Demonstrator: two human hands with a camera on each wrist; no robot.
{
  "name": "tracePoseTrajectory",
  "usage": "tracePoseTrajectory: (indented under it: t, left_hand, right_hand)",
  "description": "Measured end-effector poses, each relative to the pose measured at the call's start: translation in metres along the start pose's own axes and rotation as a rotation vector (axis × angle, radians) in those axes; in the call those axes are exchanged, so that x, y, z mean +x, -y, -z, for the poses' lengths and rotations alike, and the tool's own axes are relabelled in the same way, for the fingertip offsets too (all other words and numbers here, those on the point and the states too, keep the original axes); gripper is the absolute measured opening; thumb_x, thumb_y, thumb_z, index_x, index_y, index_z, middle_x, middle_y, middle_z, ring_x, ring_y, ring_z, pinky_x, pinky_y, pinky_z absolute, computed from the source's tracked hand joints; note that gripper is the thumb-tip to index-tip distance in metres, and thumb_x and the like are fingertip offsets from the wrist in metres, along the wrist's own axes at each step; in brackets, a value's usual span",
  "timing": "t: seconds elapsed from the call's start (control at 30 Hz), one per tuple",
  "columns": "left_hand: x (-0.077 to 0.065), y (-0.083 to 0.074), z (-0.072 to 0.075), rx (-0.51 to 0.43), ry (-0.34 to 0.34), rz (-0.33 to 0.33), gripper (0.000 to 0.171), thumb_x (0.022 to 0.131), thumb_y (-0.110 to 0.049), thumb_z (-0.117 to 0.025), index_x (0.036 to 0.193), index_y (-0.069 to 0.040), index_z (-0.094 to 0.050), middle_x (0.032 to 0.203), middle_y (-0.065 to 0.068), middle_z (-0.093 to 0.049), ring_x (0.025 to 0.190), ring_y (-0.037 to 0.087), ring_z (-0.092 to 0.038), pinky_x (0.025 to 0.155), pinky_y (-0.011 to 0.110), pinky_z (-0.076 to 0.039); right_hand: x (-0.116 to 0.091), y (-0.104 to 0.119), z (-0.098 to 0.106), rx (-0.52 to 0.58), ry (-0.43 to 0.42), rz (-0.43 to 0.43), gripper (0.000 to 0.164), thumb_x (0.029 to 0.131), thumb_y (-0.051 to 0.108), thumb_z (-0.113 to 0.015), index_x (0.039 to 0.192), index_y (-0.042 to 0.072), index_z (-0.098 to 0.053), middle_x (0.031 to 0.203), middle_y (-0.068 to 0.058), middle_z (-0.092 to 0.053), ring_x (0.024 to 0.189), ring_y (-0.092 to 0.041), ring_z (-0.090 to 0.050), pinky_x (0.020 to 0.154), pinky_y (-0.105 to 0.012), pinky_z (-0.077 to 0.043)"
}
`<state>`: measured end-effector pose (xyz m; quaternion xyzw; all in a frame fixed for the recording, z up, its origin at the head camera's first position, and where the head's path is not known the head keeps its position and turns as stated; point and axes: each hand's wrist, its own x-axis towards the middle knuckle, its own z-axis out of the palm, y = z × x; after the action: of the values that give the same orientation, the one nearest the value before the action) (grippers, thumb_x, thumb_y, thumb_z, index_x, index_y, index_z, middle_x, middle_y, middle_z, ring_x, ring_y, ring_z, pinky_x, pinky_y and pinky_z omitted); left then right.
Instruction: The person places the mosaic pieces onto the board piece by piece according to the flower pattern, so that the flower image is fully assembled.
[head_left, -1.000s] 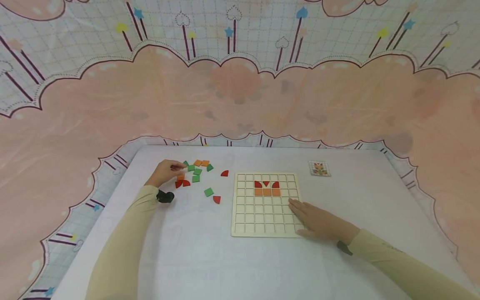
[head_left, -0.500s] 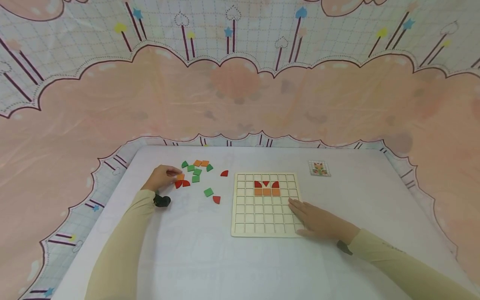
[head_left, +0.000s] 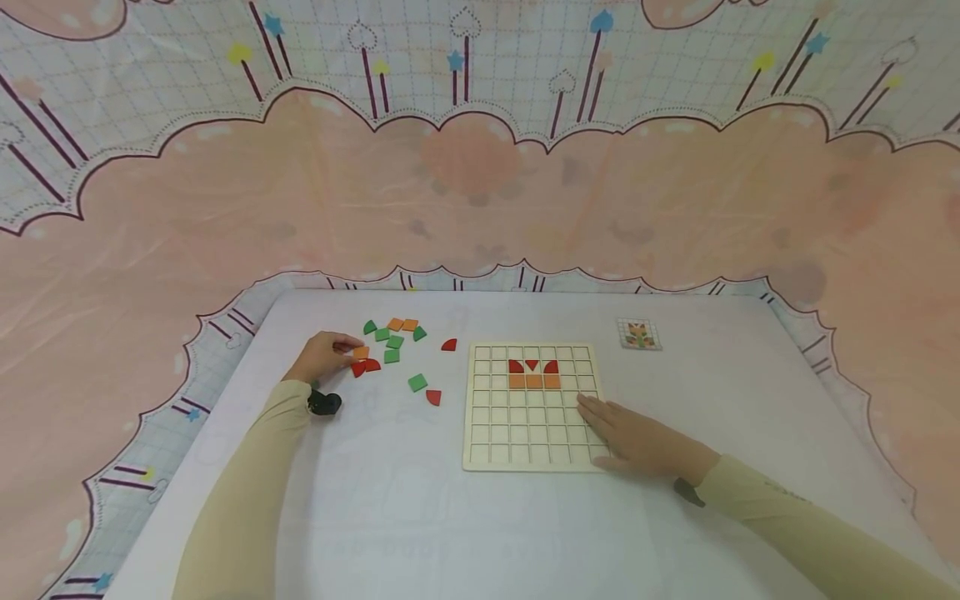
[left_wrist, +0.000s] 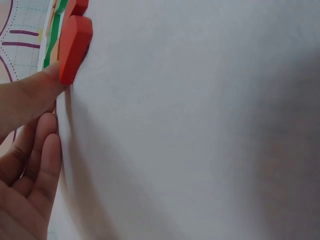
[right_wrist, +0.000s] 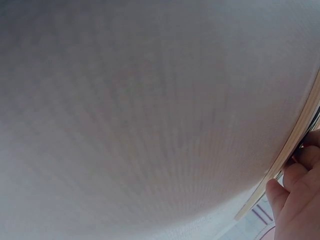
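My left hand (head_left: 322, 357) is at the left edge of the loose tiles, thumb and forefinger at an orange square tile (head_left: 362, 353). The thumb (left_wrist: 37, 92) reaches the tile beside a red quarter-round tile (left_wrist: 75, 47) in the left wrist view; the forefinger's tip is hidden there. My right hand (head_left: 641, 440) rests with extended fingers on the right side of a pale gridded board (head_left: 528, 433). Near the board's top sit two red quarter-rounds, a red triangle (head_left: 532, 365) and a row of orange squares (head_left: 534, 382). In the right wrist view the hand is at the board's edge (right_wrist: 295, 135).
Several green tiles (head_left: 395, 342) and more orange squares (head_left: 395, 324) lie right of my left hand. Loose red quarter-rounds (head_left: 449, 344) lie nearer the board. A small card with a flower pattern (head_left: 639, 334) is at the back right of the white table (head_left: 390, 517).
My left hand has come down and slightly nearer me, from beside the green tiles to the orange square. One red quarter-round has shifted slightly. My right hand has stayed on the board.
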<state>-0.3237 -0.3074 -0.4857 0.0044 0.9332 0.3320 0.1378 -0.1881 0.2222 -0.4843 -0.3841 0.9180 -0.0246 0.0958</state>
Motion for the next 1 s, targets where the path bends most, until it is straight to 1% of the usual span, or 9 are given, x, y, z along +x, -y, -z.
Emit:
tracePoseTrajectory:
  t: [0.13,0.27,0.5,0.63,0.73,0.9,1.0]
  left_hand:
    - [-0.002,0.003,0.002,0.017,-0.015,-0.009,0.036,0.087,-0.016,-0.066,0.120,-0.004,-0.062,0.123,0.020,-0.056,0.104,0.031,-0.050,0.095,0.045,-0.043]
    - [-0.005,0.004,0.003,0.018,-0.021,-0.011,0.036,0.087,-0.016,-0.066,0.121,-0.004,-0.062,0.122,0.020,-0.056,0.104,0.031,-0.050,0.095,0.045,-0.043]
    - [-0.010,0.004,0.001,0.027,-0.028,-0.021,0.033,0.091,-0.017,-0.061,0.121,-0.003,-0.061,0.120,0.020,-0.056,0.104,0.031,-0.048,0.094,0.045,-0.043]
    - [-0.013,0.003,0.000,0.034,-0.070,-0.050,0.033,0.089,-0.016,-0.064,0.118,-0.001,-0.062,0.119,0.021,-0.057,0.104,0.032,-0.050,0.094,0.046,-0.043]
    - [-0.013,0.004,0.000,0.033,-0.104,-0.066,0.033,0.087,-0.016,-0.067,0.116,-0.001,-0.063,0.115,0.020,-0.059,0.102,0.031,-0.052,0.093,0.044,-0.044]
    - [-0.013,0.006,-0.001,0.025,-0.123,-0.077,0.034,0.087,-0.018,-0.067,0.116,0.000,-0.062,0.110,0.019,-0.062,0.097,0.028,-0.055,0.088,0.040,-0.047]
    - [-0.013,0.002,-0.003,0.013,-0.118,-0.073,0.037,0.086,-0.019,-0.069,0.117,0.000,-0.062,0.110,0.018,-0.062,0.096,0.027,-0.056,0.088,0.039,-0.049]
  right_hand:
    - [0.001,0.000,0.000,-0.015,-0.016,0.025,0.074,0.096,0.050,-0.043,0.147,0.000,-0.023,0.156,-0.015,-0.020,0.142,-0.031,-0.024,0.114,-0.044,-0.027]
    - [0.001,-0.001,0.000,-0.013,-0.006,0.019,0.075,0.096,0.050,-0.043,0.148,0.000,-0.023,0.156,-0.014,-0.019,0.143,-0.031,-0.023,0.114,-0.043,-0.026]
    - [0.001,0.000,0.000,-0.002,0.005,0.005,0.075,0.095,0.050,-0.043,0.148,0.001,-0.022,0.157,-0.014,-0.019,0.143,-0.030,-0.023,0.114,-0.043,-0.025]
    - [0.001,0.001,0.000,0.005,0.009,-0.015,0.075,0.095,0.050,-0.044,0.149,0.003,-0.022,0.157,-0.011,-0.019,0.143,-0.028,-0.023,0.114,-0.043,-0.026]
    - [0.001,0.000,0.000,0.015,0.007,-0.025,0.075,0.094,0.050,-0.045,0.149,0.004,-0.022,0.157,-0.010,-0.020,0.143,-0.028,-0.024,0.113,-0.043,-0.027]
    - [0.001,0.000,-0.001,0.021,0.010,-0.026,0.075,0.094,0.050,-0.046,0.148,0.004,-0.022,0.157,-0.010,-0.020,0.143,-0.028,-0.024,0.114,-0.043,-0.026]
    - [0.002,0.000,-0.001,0.023,0.019,-0.030,0.076,0.094,0.051,-0.046,0.149,0.004,-0.022,0.157,-0.010,-0.019,0.144,-0.027,-0.023,0.114,-0.043,-0.025]
